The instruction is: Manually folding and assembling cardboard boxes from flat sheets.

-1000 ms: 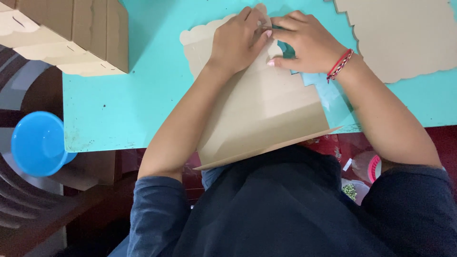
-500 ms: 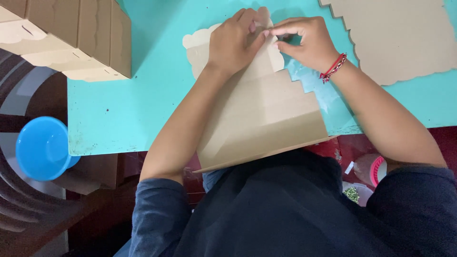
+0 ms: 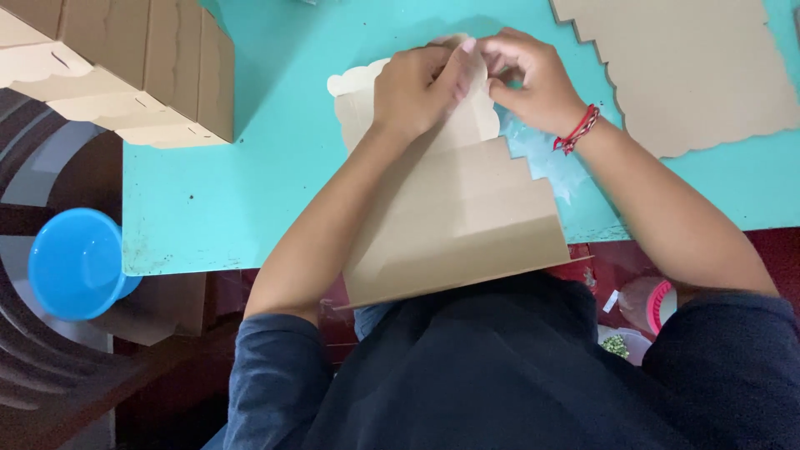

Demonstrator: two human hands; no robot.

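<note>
hands (image 3: 475,79) on cardboard sheet (image 3: 450,208), blue bowl (image 3: 75,262)

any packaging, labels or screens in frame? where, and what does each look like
Folded cardboard box: top left of table, tan, scalloped flaps.
Flat box blank: under both hands, tan, stepped right edge, scalloped top.
Second flat blank: top right, tan, wavy edge.
No labels or screens visible.
</note>
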